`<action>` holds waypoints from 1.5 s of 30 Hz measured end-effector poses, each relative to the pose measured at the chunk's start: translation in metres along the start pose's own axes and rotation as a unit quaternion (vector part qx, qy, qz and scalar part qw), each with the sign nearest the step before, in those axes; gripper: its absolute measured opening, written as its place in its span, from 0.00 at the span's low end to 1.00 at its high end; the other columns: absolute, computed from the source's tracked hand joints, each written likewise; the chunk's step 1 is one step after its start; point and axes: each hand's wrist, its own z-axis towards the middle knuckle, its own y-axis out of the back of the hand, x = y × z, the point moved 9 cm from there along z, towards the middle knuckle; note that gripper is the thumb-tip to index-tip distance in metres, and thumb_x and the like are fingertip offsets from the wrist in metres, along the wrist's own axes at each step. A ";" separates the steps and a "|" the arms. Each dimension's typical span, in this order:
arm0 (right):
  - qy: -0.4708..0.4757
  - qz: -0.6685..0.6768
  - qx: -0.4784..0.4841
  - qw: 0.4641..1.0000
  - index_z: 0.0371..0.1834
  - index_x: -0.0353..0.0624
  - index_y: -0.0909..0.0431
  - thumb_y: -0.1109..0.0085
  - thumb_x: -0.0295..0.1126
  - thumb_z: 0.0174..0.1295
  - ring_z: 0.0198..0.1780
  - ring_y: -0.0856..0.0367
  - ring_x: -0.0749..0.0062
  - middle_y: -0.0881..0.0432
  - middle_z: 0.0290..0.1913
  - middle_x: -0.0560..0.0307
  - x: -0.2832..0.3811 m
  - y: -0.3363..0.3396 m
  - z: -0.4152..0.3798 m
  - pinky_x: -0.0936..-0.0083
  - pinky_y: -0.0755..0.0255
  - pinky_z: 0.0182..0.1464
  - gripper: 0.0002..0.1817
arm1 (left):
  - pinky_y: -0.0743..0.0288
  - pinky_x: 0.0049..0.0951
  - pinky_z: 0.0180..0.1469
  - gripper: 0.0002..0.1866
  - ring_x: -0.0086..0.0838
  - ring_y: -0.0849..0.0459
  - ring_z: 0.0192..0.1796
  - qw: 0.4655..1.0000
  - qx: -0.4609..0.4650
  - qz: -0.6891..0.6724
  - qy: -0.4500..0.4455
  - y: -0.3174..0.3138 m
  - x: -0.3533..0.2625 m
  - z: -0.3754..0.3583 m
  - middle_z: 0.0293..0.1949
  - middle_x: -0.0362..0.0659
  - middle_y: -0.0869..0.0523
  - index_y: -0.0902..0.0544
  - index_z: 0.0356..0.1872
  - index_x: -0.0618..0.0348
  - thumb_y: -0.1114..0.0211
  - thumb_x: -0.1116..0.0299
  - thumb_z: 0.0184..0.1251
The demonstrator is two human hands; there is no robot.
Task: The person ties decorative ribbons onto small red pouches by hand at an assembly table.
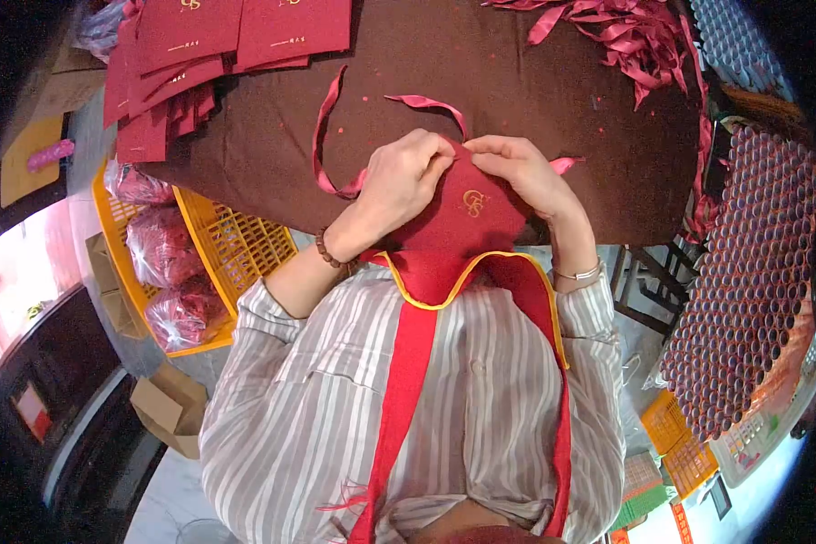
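Observation:
A dark red gift bag (477, 218) with a gold monogram is held up between my two hands, its lower part by the table's near edge. My left hand (406, 178), with a beaded bracelet at the wrist, pinches the bag's top edge from the left. My right hand (519, 170), with a bangle, pinches the same edge just to the right, thumb and fingers together. A pink-red ribbon (325, 127) curls over the cloth beside my left hand, and another ribbon end shows past my right hand. My fingertips hide where the ribbon meets the bag.
Flat red bags (187, 41) lie stacked at the back left. Loose ribbons (630, 45) are heaped at the back right of the brown cloth (508, 77). Yellow crates (236, 245) with plastic-wrapped red bundles stand left. A red apron (408, 363) with yellow trim hangs before me.

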 end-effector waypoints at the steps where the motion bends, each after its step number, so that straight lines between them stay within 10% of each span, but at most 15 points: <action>1: -0.007 0.002 0.003 1.000 0.50 0.33 0.25 0.50 0.29 0.63 0.44 0.25 0.83 0.20 0.43 0.62 -0.002 0.000 0.001 0.84 0.32 0.48 0.15 | 0.27 0.37 0.32 0.04 0.43 0.19 0.32 1.000 0.001 0.007 -0.002 0.000 -0.002 0.000 0.29 0.48 0.20 0.22 0.30 0.61 0.38 0.72 0.56; 15: 0.009 -0.018 -0.021 1.000 0.50 0.32 0.25 0.47 0.26 0.60 0.41 0.24 0.83 0.20 0.42 0.62 0.005 -0.001 -0.007 0.85 0.31 0.45 0.15 | 0.26 0.32 0.35 0.05 0.39 0.18 0.33 0.999 0.020 -0.034 0.029 -0.004 0.003 0.004 0.30 0.49 0.18 0.20 0.32 0.62 0.37 0.72 0.57; 32: 0.059 -0.207 -0.098 0.972 0.45 0.30 0.24 0.50 0.31 0.62 0.41 0.23 0.78 0.17 0.37 0.55 0.028 -0.006 -0.015 0.79 0.30 0.46 0.14 | 0.31 0.33 0.24 0.06 0.36 0.25 0.22 0.945 -0.024 0.277 -0.175 -0.013 -0.054 -0.011 0.21 0.45 0.27 0.28 0.25 0.61 0.43 0.75 0.41; 34: 0.079 -0.219 -0.118 0.965 0.44 0.34 0.22 0.49 0.32 0.58 0.44 0.18 0.54 0.18 0.39 0.41 0.034 -0.006 -0.018 0.67 0.28 0.48 0.15 | 0.31 0.33 0.24 0.06 0.35 0.25 0.21 0.945 -0.014 0.274 -0.178 -0.013 -0.056 -0.012 0.21 0.45 0.28 0.28 0.24 0.61 0.43 0.74 0.41; 45: 0.083 -0.248 -0.152 0.953 0.42 0.33 0.22 0.50 0.30 0.59 0.40 0.18 0.49 0.19 0.35 0.40 0.042 -0.009 -0.025 0.63 0.27 0.42 0.13 | 0.28 0.33 0.25 0.07 0.36 0.23 0.23 0.935 0.034 0.304 -0.179 -0.020 -0.057 -0.008 0.22 0.46 0.26 0.28 0.26 0.62 0.42 0.74 0.44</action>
